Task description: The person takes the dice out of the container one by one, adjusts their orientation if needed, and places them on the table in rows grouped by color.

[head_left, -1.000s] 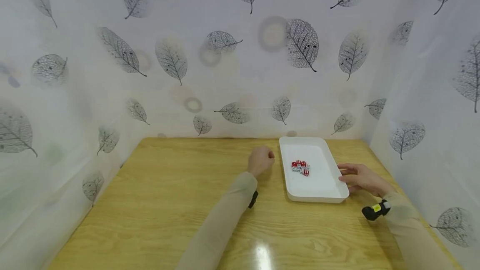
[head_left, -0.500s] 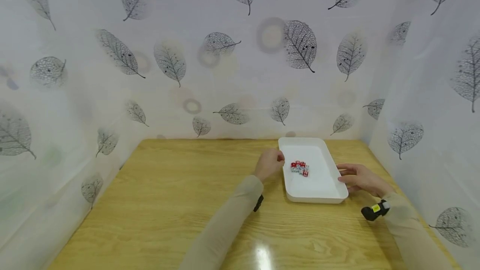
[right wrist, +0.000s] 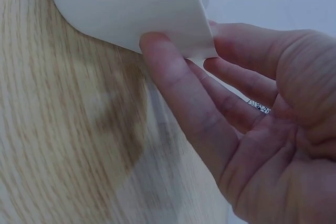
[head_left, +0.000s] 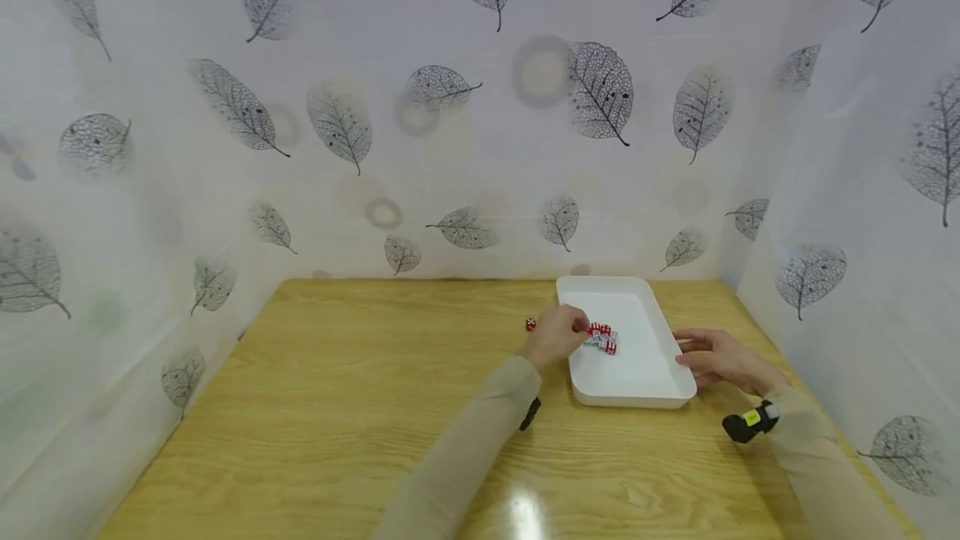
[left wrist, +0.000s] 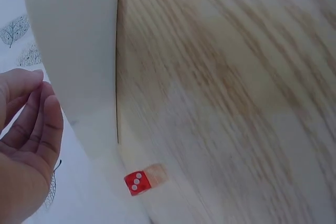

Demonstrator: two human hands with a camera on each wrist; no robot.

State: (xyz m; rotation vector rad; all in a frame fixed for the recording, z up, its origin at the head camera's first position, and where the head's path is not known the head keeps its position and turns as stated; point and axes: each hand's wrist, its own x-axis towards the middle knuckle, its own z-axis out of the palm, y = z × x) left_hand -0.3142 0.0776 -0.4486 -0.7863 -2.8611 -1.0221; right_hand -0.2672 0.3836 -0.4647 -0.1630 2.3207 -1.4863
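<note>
My left hand [head_left: 557, 333] reaches over the left wall of the white tray [head_left: 633, 390], its fingertips right at the small heap of red and clear dice [head_left: 602, 338]. In the left wrist view the thumb and fingertips [left wrist: 51, 103] are close together, no die showing between them. A single red die [left wrist: 137, 182] with white dots lies on the table beside the tray's left wall, just left of the hand. My right hand [head_left: 723, 359] holds the tray's right wall near the front corner. One finger [right wrist: 157, 51] presses its outer face, another digit lies at the rim.
The wooden table [head_left: 360, 390] reaches to a leaf-printed curtain [head_left: 480, 148] at the back and both sides. The tray stands at the back right, near the table's right edge. Each wrist wears a black camera strap.
My left hand has moved right from the table over the tray's wall to the dice heap. The red die on the table, hidden before, now shows. The right hand and tray keep their place.
</note>
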